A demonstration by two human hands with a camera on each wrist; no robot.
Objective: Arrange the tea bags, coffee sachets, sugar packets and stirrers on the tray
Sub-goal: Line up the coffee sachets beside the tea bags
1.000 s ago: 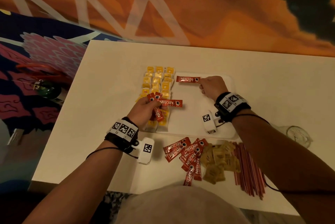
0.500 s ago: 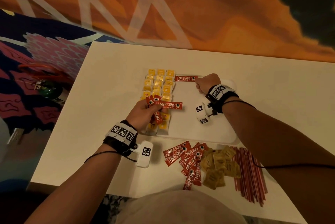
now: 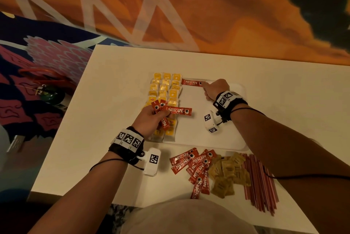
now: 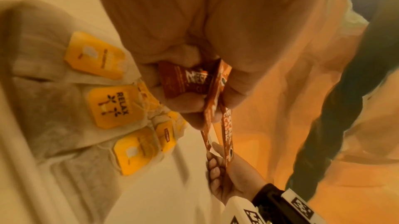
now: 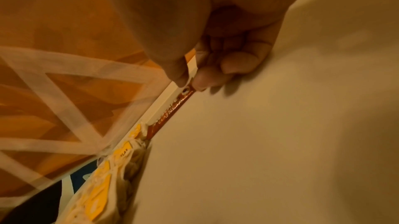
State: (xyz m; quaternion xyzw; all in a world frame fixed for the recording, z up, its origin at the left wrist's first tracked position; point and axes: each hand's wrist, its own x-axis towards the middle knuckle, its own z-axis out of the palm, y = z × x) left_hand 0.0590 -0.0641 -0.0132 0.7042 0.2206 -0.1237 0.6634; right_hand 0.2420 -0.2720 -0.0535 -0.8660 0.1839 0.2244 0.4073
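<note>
From the head camera, you see a white table [image 3: 113, 86] with a pale tray [image 3: 238, 139] lying on it, and three neat columns of yellow tea bags [image 3: 164, 89] filling the tray's left part. Your right hand [image 3: 215, 89] has moved up from a second ago and now pinches the end of one red coffee sachet [image 3: 191, 82] against the tray's far edge, its other end touching the tea bags; this starts the coffee row. Your left hand [image 3: 151, 120] grips a small fan of spare sachets [image 3: 179, 111] above the tea bags, much as before. Near you, off the tray, wait a loose sachet pile [image 3: 195, 165], tan sugar packets [image 3: 229, 173] and red stirrers [image 3: 259, 180]. The tray's middle and right are bare, leaving room to work. From the left wrist camera, your fingers [image 4: 190, 104] curl round the spare sachets [image 4: 185, 81], one dangling toward your right hand [image 4: 226, 181], with tea bag tags [image 4: 116, 106] just beside. From the right wrist camera, your thumb and fingertips [image 5: 202, 79] pinch the sachet [image 5: 172, 110], which lies flat along the tray's raised rim [image 5: 166, 101], its far end meeting the tea bags [image 5: 127, 152]. The rim leaves little slack there; open tray floor spreads to the right.
</note>
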